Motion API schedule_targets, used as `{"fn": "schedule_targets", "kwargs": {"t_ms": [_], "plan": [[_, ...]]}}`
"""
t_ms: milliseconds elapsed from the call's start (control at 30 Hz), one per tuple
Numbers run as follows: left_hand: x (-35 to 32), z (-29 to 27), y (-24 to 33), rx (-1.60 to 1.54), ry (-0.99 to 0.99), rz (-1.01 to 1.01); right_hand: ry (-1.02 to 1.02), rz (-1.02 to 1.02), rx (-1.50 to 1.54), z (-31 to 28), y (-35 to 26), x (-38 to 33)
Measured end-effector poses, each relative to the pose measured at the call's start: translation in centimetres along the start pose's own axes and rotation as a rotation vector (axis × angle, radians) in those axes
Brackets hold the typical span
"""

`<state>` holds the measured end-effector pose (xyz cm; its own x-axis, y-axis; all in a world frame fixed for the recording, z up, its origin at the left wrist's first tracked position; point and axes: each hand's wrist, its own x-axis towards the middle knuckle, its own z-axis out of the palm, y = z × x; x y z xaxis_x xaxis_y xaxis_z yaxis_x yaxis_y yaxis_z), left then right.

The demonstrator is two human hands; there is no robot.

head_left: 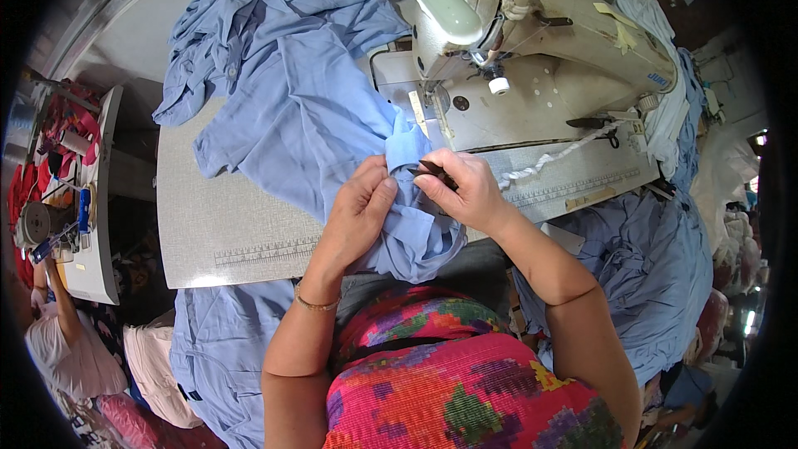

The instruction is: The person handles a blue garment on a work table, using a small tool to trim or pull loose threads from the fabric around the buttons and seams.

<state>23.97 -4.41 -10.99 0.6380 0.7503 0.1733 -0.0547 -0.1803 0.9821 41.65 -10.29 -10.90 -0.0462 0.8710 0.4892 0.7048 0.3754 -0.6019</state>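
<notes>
Near the sewing machine, we apparently trim, left hand pinching the blue garment, right hand gripping dark snips; the next cut likely needs tension.

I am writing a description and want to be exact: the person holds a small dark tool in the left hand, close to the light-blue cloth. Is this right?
Not the hand: the head view shows the small dark tool in the right hand, close to the light-blue cloth.
</notes>
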Motion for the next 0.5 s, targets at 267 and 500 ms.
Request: {"fn": "schedule_targets", "kwargs": {"t_ms": [267, 500], "plan": [[-0.2, -0.2, -0.2, 0.006, -0.008, -0.011, -0.184, 0.018, -0.256, -1.8, -2.0, 0.4], [-0.3, 0.0, -0.6, 0.06, 0.004, 0.028, -0.216, -0.053, -0.371, -2.3, -2.7, 0.7]]}}
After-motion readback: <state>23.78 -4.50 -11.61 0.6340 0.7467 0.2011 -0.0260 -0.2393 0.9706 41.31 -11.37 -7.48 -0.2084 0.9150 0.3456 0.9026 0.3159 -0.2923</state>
